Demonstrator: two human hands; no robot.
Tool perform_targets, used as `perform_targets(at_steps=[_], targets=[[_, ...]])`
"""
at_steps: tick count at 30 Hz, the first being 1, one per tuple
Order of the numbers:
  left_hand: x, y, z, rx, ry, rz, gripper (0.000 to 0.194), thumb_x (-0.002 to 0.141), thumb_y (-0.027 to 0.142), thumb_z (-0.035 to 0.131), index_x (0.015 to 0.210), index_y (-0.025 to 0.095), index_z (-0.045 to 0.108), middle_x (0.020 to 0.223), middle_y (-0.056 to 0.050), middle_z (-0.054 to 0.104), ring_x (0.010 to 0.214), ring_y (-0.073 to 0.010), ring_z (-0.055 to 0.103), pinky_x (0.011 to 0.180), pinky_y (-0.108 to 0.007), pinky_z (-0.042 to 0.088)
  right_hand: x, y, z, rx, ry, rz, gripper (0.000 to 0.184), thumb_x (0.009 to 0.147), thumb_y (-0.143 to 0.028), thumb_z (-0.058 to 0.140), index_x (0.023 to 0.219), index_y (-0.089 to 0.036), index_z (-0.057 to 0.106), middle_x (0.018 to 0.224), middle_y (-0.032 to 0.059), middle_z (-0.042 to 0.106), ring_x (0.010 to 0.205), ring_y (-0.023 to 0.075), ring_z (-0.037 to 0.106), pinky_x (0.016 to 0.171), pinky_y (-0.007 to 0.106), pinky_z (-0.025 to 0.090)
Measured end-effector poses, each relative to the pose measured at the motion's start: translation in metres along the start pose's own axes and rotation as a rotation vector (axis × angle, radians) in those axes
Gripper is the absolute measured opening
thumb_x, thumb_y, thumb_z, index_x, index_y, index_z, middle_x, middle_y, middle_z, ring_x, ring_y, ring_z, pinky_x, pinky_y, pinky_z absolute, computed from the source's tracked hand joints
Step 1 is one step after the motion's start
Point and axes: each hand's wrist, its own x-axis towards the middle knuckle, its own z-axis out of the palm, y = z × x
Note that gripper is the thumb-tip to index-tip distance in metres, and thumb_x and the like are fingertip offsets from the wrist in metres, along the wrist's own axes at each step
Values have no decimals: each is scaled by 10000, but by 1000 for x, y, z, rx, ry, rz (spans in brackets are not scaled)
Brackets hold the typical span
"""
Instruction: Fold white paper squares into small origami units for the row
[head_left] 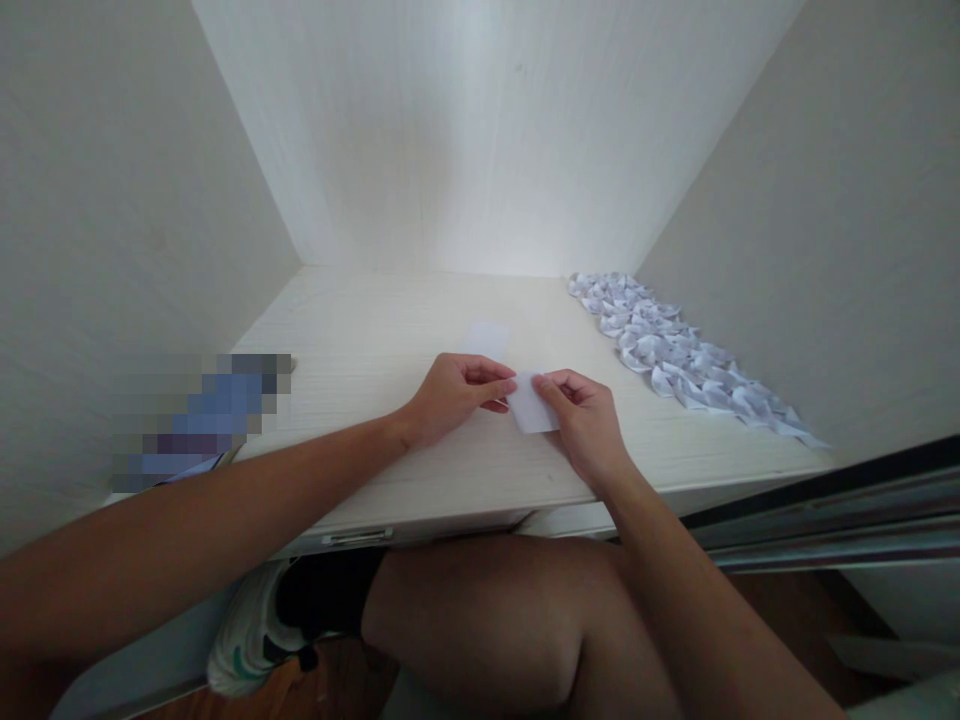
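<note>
Lying at the far left of the desk (360,320), a masked object (214,405) is covered by coarse blocks and cannot be identified. Toward the middle, the left hand (451,398) is nearly closed, its thumb and fingertips pinched at the upper left corner of a white paper piece (534,410), its other fingers loosely curled. Just beyond that hand, a pale slip (488,340) is laid flat on the desk, its near end hidden; it is judged to be unworked, hence part of what is left. The paper piece is held over the desk, between the hands and toward the front edge; whether the surface is touched cannot be told. Its free lower edge is turned toward the person and runs nearly left to right, while the left edge slants; because the right end is covered, the long axis cannot be fixed. No completed shape is seen in it, so an early stage of folding is suggested. At that covered end, the right hand (589,418) is closed in a pinch, the thumb pressed on the upper face. Farther right, numerous folded pieces (667,350) are ranged along the side wall (810,260) and are taken to be the finished portion.
</note>
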Motion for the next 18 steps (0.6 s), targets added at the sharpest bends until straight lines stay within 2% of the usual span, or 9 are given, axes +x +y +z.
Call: perform_targets(at_steps=[4,9,13,18], targets=[[1,0,-1,-2,8,-8,366,650,335,949,877,99,786,820,-60,778,699,-134,705,695,-313,646,-2,-3,0,-43,-11,-11,325,789,-533,770,759,-216,704,689,2,677,604,160,539,565,294,408],[0,1,-2,23,-40,-4,355,654,322,942,876,102,774,736,-37,751,656,-131,695,619,-273,629,-4,-5,1,-42,-107,50,341,762,-542,795,731,-217,696,649,-10,644,564,145,503,517,283,346],[-2,1,0,23,-18,-8,370,675,324,931,926,107,766,762,-37,757,676,-131,702,621,-267,634,-3,-5,2,-45,-69,39,337,753,-520,800,670,-218,676,602,-16,615,541,138,480,501,281,313],[-3,5,3,33,-1,29,348,661,314,935,882,115,756,734,-24,746,675,-125,699,649,-264,632,-3,-4,4,4,-55,43,320,726,-516,822,686,-216,715,625,-3,667,556,153,526,521,287,359]])
